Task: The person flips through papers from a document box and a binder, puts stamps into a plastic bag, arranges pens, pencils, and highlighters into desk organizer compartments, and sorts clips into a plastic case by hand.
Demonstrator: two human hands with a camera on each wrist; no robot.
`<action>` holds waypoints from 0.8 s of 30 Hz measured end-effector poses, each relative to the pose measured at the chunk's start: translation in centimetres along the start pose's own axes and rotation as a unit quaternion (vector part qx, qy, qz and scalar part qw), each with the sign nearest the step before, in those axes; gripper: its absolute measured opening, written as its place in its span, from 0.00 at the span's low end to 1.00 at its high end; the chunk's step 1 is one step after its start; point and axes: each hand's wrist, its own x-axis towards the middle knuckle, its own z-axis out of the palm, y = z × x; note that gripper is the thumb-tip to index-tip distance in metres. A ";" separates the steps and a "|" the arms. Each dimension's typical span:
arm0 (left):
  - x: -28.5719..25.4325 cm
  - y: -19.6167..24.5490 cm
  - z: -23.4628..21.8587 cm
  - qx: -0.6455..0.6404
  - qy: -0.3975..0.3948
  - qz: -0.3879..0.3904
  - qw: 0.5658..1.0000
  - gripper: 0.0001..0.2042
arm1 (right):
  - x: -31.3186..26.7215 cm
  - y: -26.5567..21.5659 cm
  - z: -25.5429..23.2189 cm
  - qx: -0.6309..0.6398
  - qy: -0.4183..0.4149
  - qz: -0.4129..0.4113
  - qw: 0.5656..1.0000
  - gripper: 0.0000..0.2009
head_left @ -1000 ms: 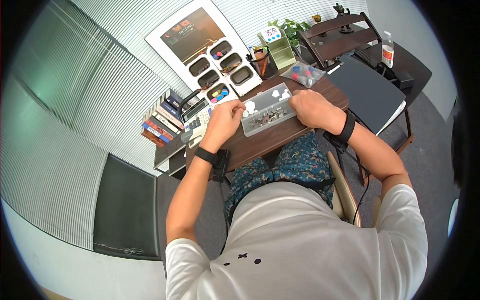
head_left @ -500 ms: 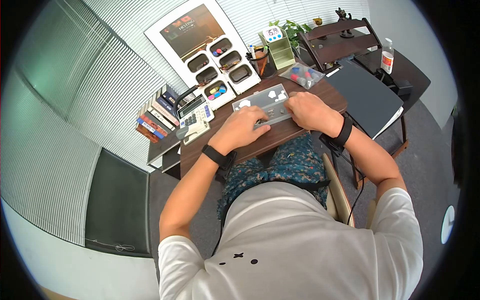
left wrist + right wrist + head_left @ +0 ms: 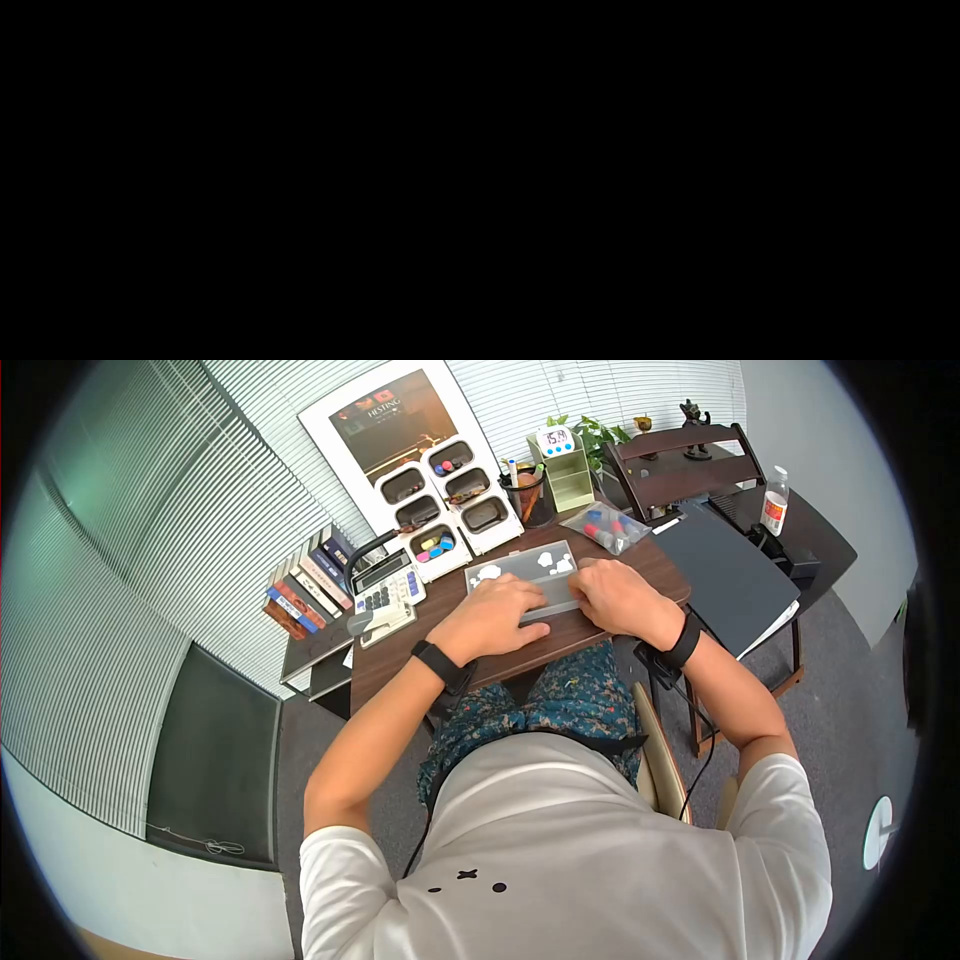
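Plastic box [image 3: 525, 572], clear and lidded, lies flat on the brown counter [image 3: 400, 650] right in front of me, with white bits showing through its far half. My left hand [image 3: 497, 620] rests palm-down on its near left part, fingers fairly straight. My right hand [image 3: 617, 597] covers the right end; its fingers seem curled over the edge, though I cannot tell for sure. A calculator [image 3: 385, 588] sits to the left, a bagged set of coloured pieces [image 3: 605, 525] beyond.
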 end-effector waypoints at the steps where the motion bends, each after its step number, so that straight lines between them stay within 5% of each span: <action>1: -0.3 -0.2 0.0 0.011 0.027 0.002 1.000 0.25 | 0.0 -0.1 -0.1 -0.001 0.000 0.000 1.000 0.03; 12: -0.5 -0.2 -0.5 0.011 0.006 -0.040 0.999 0.24 | 0.1 -0.1 -0.3 0.011 0.015 -0.021 1.000 0.02; 17: -4.6 -4.0 -0.8 -0.052 0.104 -0.044 0.992 0.29 | 0.1 -0.2 -0.4 0.008 0.006 -0.023 1.000 0.01; 24: -9.2 -4.7 -0.4 -0.114 0.063 -0.119 0.984 0.32 | 0.9 -1.0 -0.3 0.004 -0.011 -0.038 0.999 0.03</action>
